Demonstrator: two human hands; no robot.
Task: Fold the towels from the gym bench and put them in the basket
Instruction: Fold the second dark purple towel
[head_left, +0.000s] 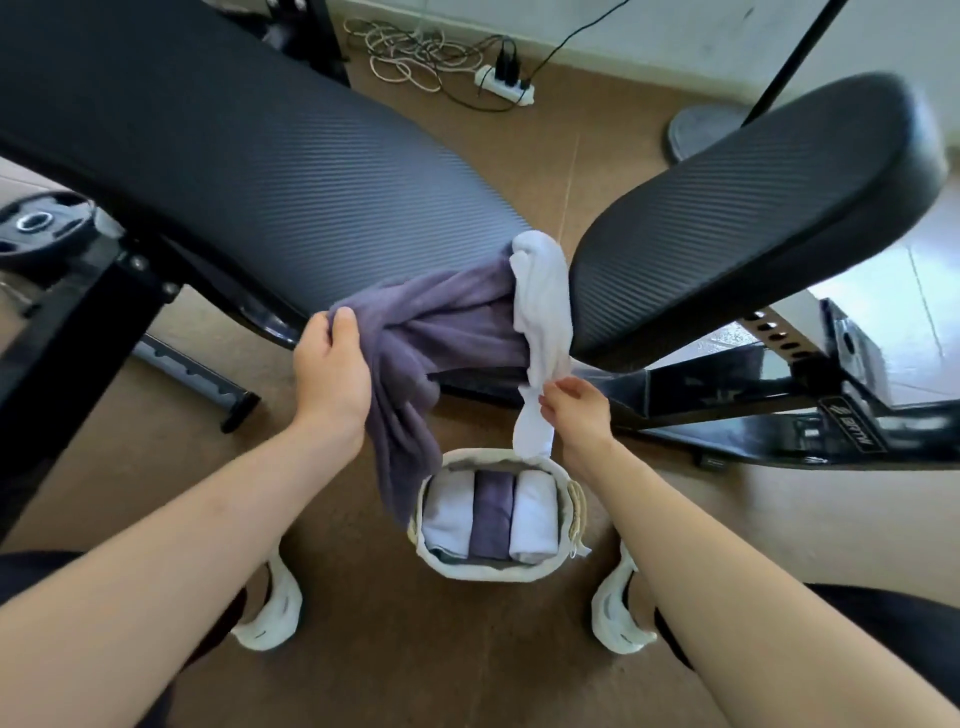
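At the gap between the pads of the gym bench (234, 156), the left hand (332, 364) is clamped on a bunched purple towel (441, 322) while the right hand (576, 410) pinches the hanging white towel (540, 291). Both towels drape from that gap. Below them on the floor stands the basket (483, 570), with three folded towels (491, 519) side by side inside

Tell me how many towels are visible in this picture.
5. One purple towel hangs from the left hand, one white towel from the right hand; three folded towels stand side by side in the basket. Others may hide underneath.
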